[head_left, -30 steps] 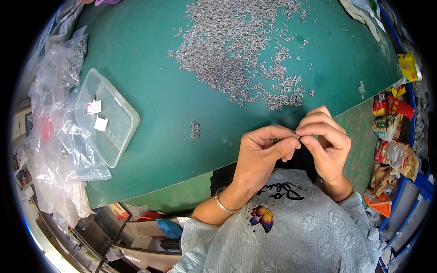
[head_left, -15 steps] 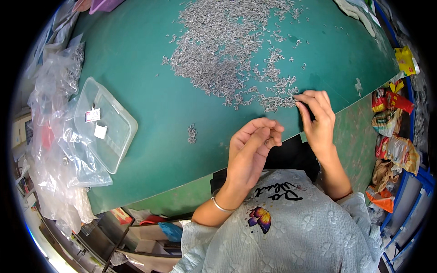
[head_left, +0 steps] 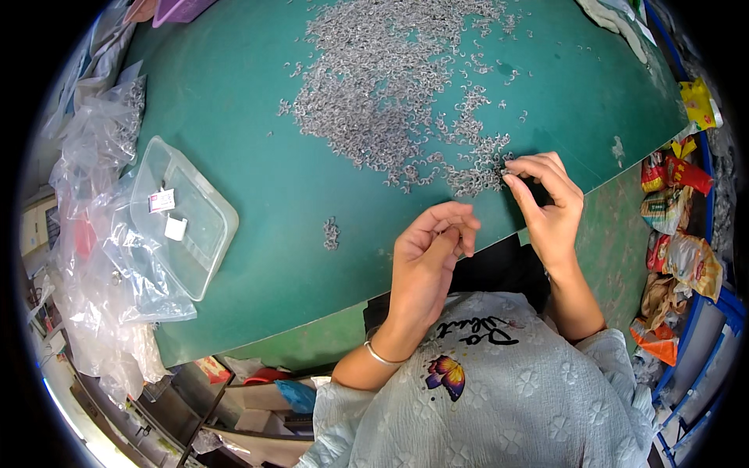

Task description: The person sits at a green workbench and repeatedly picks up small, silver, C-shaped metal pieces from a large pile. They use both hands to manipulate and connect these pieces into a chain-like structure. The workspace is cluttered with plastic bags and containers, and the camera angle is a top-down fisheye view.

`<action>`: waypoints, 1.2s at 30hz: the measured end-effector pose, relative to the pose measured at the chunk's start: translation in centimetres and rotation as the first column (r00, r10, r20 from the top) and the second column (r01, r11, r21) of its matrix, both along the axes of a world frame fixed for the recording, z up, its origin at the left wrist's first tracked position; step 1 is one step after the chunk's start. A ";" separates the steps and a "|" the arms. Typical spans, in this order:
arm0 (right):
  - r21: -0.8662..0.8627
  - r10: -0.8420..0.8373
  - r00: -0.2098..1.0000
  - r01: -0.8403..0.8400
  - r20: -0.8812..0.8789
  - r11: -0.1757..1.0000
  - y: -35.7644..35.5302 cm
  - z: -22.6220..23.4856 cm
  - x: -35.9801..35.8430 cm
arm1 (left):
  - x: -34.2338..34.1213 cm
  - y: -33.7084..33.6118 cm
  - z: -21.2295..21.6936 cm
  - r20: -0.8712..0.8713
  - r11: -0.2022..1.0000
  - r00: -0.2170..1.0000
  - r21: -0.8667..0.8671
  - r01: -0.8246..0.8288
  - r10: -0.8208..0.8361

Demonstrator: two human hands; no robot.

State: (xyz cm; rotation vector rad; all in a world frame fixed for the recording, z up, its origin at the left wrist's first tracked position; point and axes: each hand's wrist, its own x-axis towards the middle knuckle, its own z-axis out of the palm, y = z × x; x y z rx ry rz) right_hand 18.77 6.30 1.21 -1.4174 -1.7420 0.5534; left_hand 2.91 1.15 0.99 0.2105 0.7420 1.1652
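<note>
A large spread of small, curved grey metal pieces (head_left: 374, 86) covers the far middle of the green table (head_left: 257, 187). At its near right edge my right hand (head_left: 552, 203) pinches one small curved metal piece (head_left: 504, 172) between thumb and forefinger. My left hand (head_left: 427, 253) is held above the table's front edge, its fingers curled and the thumb pressed against them. Whatever lies inside those fingers is hidden. A little heap of the same pieces (head_left: 331, 233) lies apart, left of my left hand.
On the left stands a clear plastic box (head_left: 222, 242) with two small white items inside, beside crumpled clear bags (head_left: 94, 234). A purple container (head_left: 179, 9) is at the far left and a white glove (head_left: 612, 25) at the far right. Coloured packets (head_left: 694, 257) line the right side.
My right hand's thumb and forefinger have closed in on a piece at the pile's edge. The fingers of my left hand have curled slightly more; it stays in nearly the same place.
</note>
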 end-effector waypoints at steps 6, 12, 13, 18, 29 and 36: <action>-0.009 -0.007 1.000 0.007 0.011 1.000 -0.1 0.1 -0.1 | 0.1 0.1 0.0 -0.019 1.000 1.000 -0.007 -0.006 0.006; -0.052 -0.011 1.000 0.009 -0.023 0.999 -0.5 0.1 -0.3 | 0.1 -0.1 0.1 -0.025 1.000 1.000 -0.012 0.006 -0.006; -0.055 -0.017 0.999 0.016 -0.028 0.998 -0.5 0.1 -0.3 | 0.0 -0.2 0.1 -0.028 1.000 1.000 -0.013 0.006 -0.006; -0.050 0.005 1.000 -0.005 -0.014 0.999 -0.4 -0.2 0.2 | 0.3 0.0 0.1 -0.014 1.000 1.000 -0.021 0.012 -0.013; -0.035 0.051 0.996 -0.049 0.071 0.998 0.2 0.4 -3.1 | -1.8 0.1 0.1 -0.160 0.999 0.987 0.030 -0.012 0.016; -0.119 0.055 0.994 -0.066 -0.092 0.991 -0.1 -2.1 0.9 | 1.5 0.5 -2.0 -0.146 0.970 0.963 0.122 -0.209 0.226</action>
